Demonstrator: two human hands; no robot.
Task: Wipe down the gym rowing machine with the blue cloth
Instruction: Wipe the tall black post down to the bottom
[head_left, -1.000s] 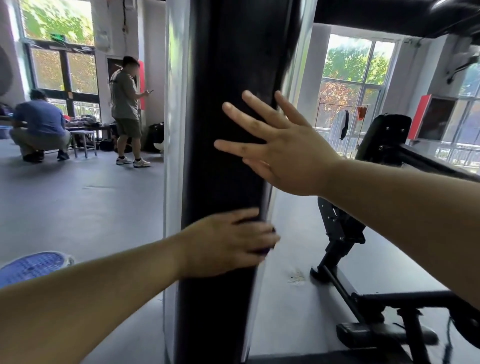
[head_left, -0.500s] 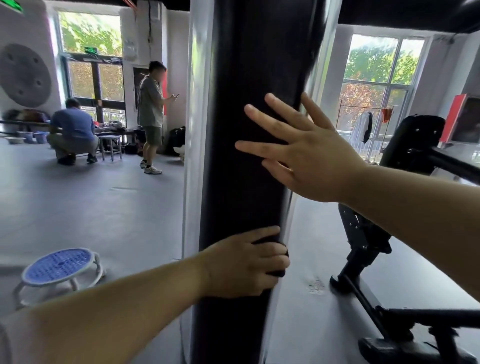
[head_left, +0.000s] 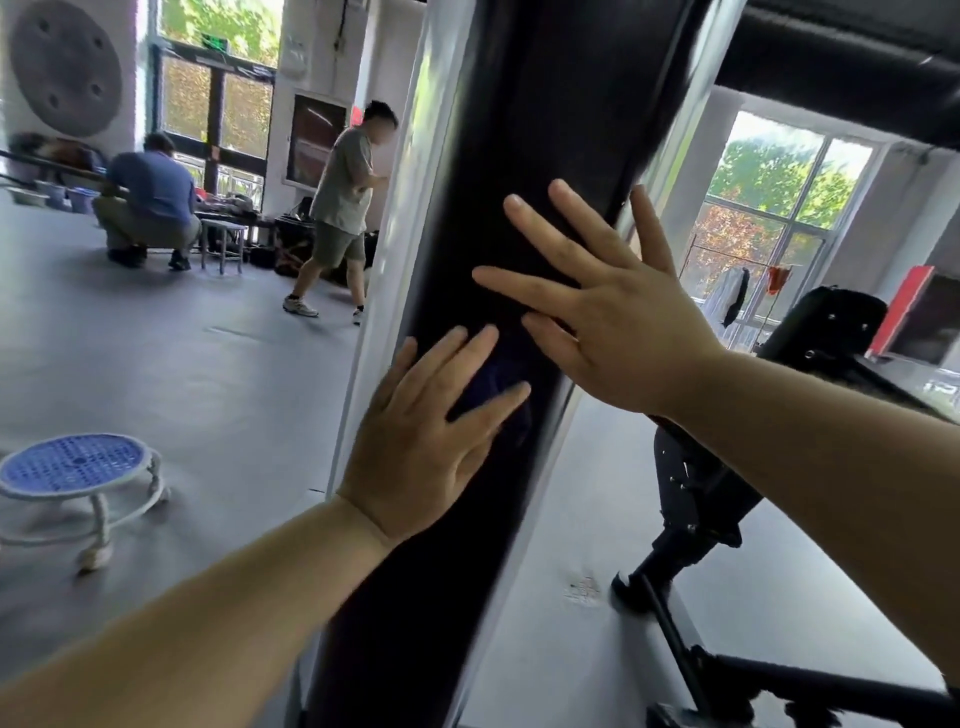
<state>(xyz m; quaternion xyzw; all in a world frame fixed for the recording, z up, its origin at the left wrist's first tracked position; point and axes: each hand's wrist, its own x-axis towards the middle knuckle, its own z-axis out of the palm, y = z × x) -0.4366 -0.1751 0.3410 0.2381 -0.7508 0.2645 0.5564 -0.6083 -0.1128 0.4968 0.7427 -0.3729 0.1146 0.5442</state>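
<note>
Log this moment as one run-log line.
left hand: flat, pressing blue cloth on black upright panel | right hand: open, fingers spread on panel | phase: wipe

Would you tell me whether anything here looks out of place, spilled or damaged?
Only a small pale smudge on the grey floor beside the black machine's foot stands out, like a scuff or dried spill. The black upright panel and blue cloth under the left hand look intact.

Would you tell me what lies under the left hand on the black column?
Dark blue cloth shows between the fingers of the left hand, pressed flat against the black column. The palm covers the rest of it, so its extent cannot be seen.
</note>
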